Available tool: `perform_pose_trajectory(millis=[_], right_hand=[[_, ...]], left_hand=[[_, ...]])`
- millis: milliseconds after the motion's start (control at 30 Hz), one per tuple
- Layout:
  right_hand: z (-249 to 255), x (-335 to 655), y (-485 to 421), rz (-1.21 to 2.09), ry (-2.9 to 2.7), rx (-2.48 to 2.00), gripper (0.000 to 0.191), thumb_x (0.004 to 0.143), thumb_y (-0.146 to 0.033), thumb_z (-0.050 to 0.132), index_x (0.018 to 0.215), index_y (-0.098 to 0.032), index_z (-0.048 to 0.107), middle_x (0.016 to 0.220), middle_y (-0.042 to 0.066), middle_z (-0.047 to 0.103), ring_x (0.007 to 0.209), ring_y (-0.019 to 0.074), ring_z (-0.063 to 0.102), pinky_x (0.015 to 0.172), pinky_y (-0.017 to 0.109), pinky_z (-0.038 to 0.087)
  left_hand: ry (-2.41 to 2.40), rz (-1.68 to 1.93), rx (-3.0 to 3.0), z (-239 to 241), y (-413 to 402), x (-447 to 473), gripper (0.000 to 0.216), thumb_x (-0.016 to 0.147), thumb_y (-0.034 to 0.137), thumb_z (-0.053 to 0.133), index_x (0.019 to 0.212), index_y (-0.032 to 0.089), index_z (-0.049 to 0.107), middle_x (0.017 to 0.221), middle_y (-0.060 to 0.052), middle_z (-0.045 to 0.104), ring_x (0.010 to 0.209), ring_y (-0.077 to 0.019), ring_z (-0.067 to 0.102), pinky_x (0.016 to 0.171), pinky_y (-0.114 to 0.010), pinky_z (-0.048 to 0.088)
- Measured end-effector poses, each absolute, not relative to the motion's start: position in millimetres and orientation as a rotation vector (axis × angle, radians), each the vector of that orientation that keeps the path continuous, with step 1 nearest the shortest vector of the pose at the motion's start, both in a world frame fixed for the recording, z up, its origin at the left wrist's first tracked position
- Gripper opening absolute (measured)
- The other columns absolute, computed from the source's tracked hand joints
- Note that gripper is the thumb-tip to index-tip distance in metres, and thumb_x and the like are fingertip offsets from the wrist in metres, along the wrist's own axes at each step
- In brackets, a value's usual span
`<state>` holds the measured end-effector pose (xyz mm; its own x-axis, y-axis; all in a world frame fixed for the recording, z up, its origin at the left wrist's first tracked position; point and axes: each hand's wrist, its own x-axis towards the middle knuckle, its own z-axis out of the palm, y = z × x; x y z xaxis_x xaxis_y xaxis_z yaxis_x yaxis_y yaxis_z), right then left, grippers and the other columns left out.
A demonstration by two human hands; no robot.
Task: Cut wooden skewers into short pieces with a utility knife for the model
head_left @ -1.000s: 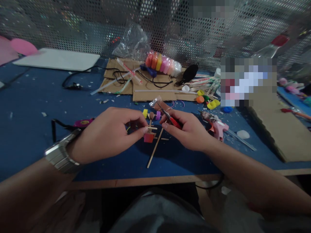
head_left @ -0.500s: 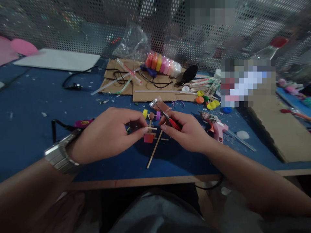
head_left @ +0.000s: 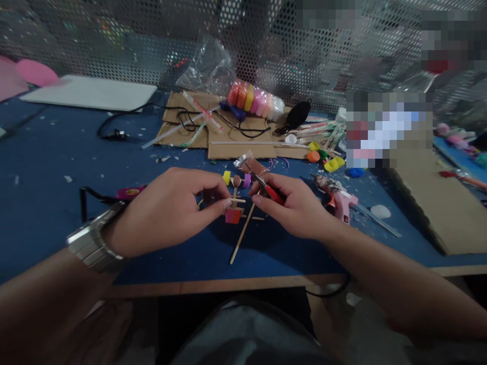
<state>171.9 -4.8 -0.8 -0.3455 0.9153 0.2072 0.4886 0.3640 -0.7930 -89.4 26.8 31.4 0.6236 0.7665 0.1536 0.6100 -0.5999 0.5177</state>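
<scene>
Wooden stick (head_left: 239, 201) between left fingers (head_left: 215, 210); red-handled tool (head_left: 272, 193) in right fingers (head_left: 265, 203).

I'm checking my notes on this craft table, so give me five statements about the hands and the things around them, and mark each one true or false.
1. The left hand pinches a short wooden stick. True.
2. The right hand is bare of any tool. False: the right hand holds a red-handled tool.
3. A metal-band watch is on the left wrist. True.
4. The glue gun lies between the two hands. False: the pink glue gun lies to the right of the right hand.
5. The wrapped row of coloured pieces lies on the white board. False: the wrapped row lies over the brown cardboard.
</scene>
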Motion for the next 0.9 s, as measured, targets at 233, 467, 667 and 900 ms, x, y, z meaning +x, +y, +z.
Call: perform_pose_trajectory(millis=[233, 467, 667, 900], right_hand=[[-0.9, 171.8, -4.9, 0.843, -1.979, -1.203, 0.012, 0.099, -0.031, 0.069, 0.101, -0.019, 0.072, 0.085, -0.001, 0.07, 0.073, 0.0151, 0.057, 0.071, 0.029, 0.043], [-3.8, 172.0, -4.4, 0.851, -1.971, -1.183, 0.012, 0.1, -0.029, 0.068, 0.102, -0.018, 0.072, 0.086, -0.001, 0.07, 0.075, 0.0148, 0.057, 0.072, 0.028, 0.043], [-3.0, 172.0, -4.7, 0.858, -1.966, -1.175, 0.012, 0.1, -0.03, 0.068, 0.102, -0.019, 0.072, 0.087, -0.001, 0.069, 0.075, 0.0148, 0.056, 0.072, 0.028, 0.043], [-7.4, 174.4, -2.9, 0.868, -1.941, -1.224, 0.015, 0.1, -0.034, 0.068, 0.1, -0.019, 0.071, 0.088, 0.0, 0.068, 0.078, 0.0165, 0.056, 0.075, 0.03, 0.044]], left_hand=[[1.093, 0.519, 2.44, 29.5, 27.3, -90.2, 0.019, 0.098, 0.042, 0.067, 0.092, 0.029, 0.08, 0.092, 0.002, 0.083, 0.08, -0.0203, 0.074, 0.074, -0.033, 0.05], [1.108, 0.494, 2.445, 31.6, 26.5, -89.0, 0.02, 0.098, 0.042, 0.067, 0.093, 0.028, 0.081, 0.092, 0.002, 0.083, 0.08, -0.0189, 0.074, 0.074, -0.031, 0.049], [1.075, 0.486, 2.478, 29.8, 28.2, -90.5, 0.02, 0.099, 0.042, 0.066, 0.097, 0.027, 0.079, 0.091, 0.003, 0.082, 0.08, -0.0181, 0.074, 0.074, -0.031, 0.05], [1.122, 0.651, 2.452, 39.1, 23.8, -93.4, 0.022, 0.102, 0.039, 0.065, 0.116, 0.023, 0.07, 0.097, 0.001, 0.077, 0.084, -0.0172, 0.071, 0.078, -0.03, 0.051]])
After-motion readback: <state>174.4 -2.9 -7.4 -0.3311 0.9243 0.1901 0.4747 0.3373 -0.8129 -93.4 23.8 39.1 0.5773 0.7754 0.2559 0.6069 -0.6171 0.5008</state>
